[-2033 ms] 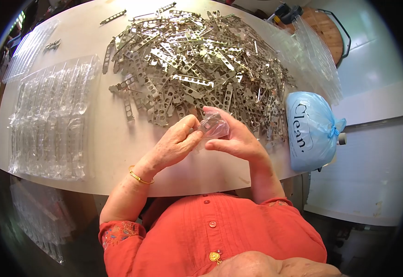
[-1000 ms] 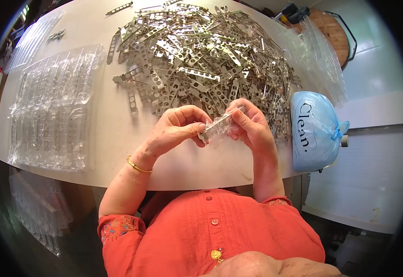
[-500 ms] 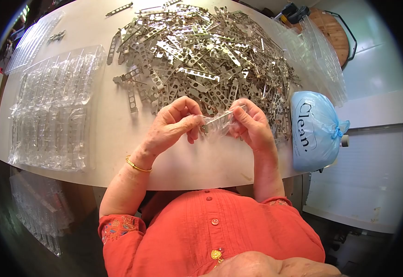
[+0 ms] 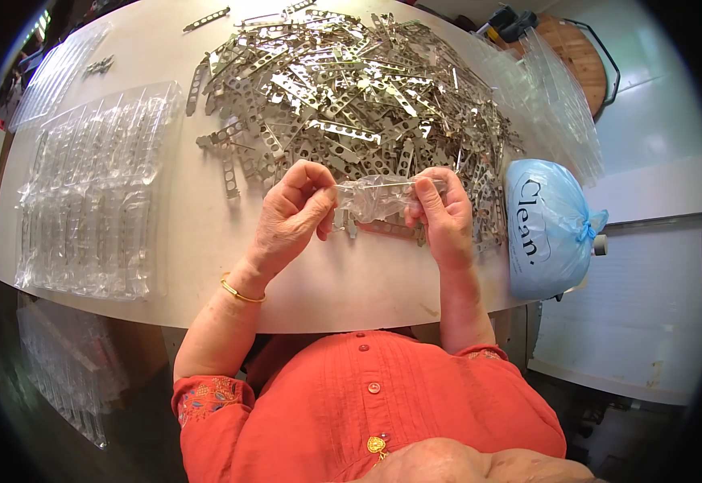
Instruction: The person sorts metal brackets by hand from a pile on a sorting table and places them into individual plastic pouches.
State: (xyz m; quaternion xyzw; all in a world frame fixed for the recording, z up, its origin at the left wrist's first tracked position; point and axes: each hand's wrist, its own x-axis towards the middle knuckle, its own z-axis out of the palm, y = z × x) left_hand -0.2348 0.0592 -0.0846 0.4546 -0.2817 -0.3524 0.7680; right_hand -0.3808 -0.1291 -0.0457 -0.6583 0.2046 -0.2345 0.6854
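A small clear plastic bag (image 4: 371, 200) stretches between my two hands, just in front of the metal pile. The fingers of my left hand (image 4: 296, 205) are pinched at the bag's left edge. My right hand (image 4: 441, 211) grips the bag's right end between thumb and fingers. A thin bright edge runs along the bag's top. Beneath the film shows a flat metal strip (image 4: 391, 230), close to the near side of the heap. Beyond both hands lies the large pile of perforated metal brackets (image 4: 351, 97).
On the left, a clear compartment tray (image 4: 85, 189) holds bagged strips; another clear tray (image 4: 57, 72) lies behind it. A blue plastic bag (image 4: 548, 229) marked "Clean." sits at the right table edge, with clear plastic sleeves (image 4: 548, 105) behind it.
The plastic bag has spread wider and turned more level between my hands. My left hand has shifted slightly left and away from me; my right hand has moved slightly.
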